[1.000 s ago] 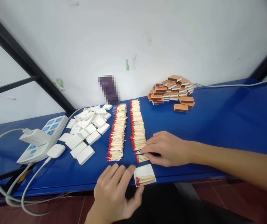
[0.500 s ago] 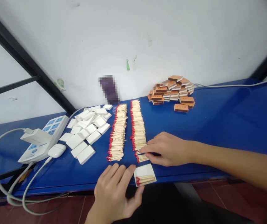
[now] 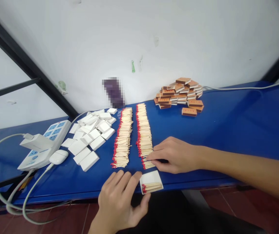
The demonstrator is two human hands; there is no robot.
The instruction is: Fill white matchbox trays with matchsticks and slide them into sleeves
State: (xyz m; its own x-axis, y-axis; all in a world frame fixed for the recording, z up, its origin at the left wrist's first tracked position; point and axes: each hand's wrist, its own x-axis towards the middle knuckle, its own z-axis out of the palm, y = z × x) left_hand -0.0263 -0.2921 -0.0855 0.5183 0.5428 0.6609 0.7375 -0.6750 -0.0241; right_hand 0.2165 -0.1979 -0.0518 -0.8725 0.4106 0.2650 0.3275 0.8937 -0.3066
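Observation:
My left hand (image 3: 119,198) steadies a small white matchbox tray (image 3: 151,177) at the table's front edge, index finger at its far left corner and thumb at its near side. Several red-tipped matches lie along the near side of the tray. Behind it, my right hand (image 3: 172,156) has thumb and index finger closed on matches at the near end of the right-hand row of matches (image 3: 144,130). Its other fingers are curled under. A second row of matches (image 3: 123,136) runs parallel on the left, red heads facing left.
White matchbox trays (image 3: 89,159) lie heaped on the left, beside a power strip (image 3: 58,130) with a plugged-in charger (image 3: 39,143) and cables. Orange-brown matchbox sleeves (image 3: 189,112) are piled at the back right. A pixelated dark object (image 3: 115,92) leans on the wall.
The view has shifted very slightly. Both hands, the tray and the match rows look almost the same as before.

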